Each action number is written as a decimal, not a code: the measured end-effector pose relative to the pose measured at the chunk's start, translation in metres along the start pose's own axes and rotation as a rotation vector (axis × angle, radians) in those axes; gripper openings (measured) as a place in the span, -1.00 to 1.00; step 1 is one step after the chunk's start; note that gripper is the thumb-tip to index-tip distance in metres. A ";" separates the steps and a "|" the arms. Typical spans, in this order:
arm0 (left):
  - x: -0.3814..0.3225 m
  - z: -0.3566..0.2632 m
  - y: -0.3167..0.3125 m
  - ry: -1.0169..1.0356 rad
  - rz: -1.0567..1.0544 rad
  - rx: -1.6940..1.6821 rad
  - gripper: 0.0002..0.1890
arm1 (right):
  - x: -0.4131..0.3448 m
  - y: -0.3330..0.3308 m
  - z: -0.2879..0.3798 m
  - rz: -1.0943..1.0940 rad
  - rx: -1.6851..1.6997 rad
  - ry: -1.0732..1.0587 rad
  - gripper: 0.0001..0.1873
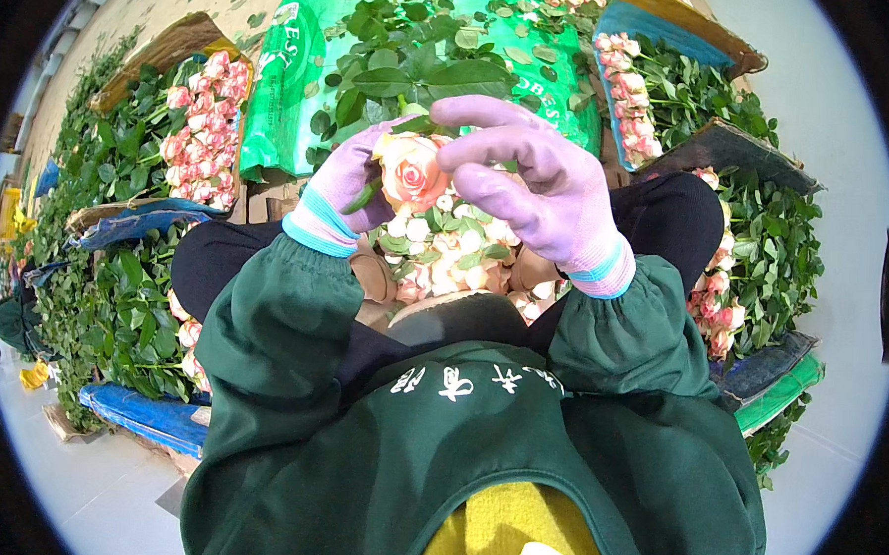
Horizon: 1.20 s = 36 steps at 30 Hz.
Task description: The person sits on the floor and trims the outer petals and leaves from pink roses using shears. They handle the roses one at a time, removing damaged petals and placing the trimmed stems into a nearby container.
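A pink-and-cream rose (pixel 413 173) is held up before me, its bloom towards the camera. My left hand (pixel 354 173), in a lilac knit glove, grips it just below the bloom. The rose's dark green leaves (pixel 416 75) spread out beyond the hands. Beside the bloom, my right hand (pixel 527 173) has its gloved fingers apart and curved, with nothing seen between them. Fingertips come close to the petals; whether they touch, I cannot tell. Below both hands, loose petals and rose heads (pixel 452 263) lie in a heap between my shoes.
A green printed plastic sack (pixel 281 99), strewn with leaves, lies ahead. Bundled pink roses (pixel 205 129) with cardboard dividers (pixel 168 42) stand on the left. More rose bundles (pixel 631 100) line the right, by a dark divider (pixel 733 152). A blue divider (pixel 144 417) lies near left.
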<state>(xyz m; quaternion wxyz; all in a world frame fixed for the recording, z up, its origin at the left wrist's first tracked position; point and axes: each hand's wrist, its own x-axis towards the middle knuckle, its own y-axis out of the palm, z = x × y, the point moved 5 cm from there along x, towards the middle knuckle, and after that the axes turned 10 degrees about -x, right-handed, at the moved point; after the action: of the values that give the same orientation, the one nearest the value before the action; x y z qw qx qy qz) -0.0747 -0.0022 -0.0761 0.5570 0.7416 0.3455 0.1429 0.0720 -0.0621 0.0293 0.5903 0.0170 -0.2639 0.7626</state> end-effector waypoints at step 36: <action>0.010 0.004 0.007 0.036 -0.048 0.190 -0.80 | -0.010 0.011 -0.031 -0.156 0.396 0.226 -0.73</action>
<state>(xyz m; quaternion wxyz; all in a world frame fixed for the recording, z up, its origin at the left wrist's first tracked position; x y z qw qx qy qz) -0.0623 0.0006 -0.0726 0.4809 0.7800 0.3851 0.1095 0.0737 -0.0598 -0.0054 0.6586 0.0673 -0.0394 0.7485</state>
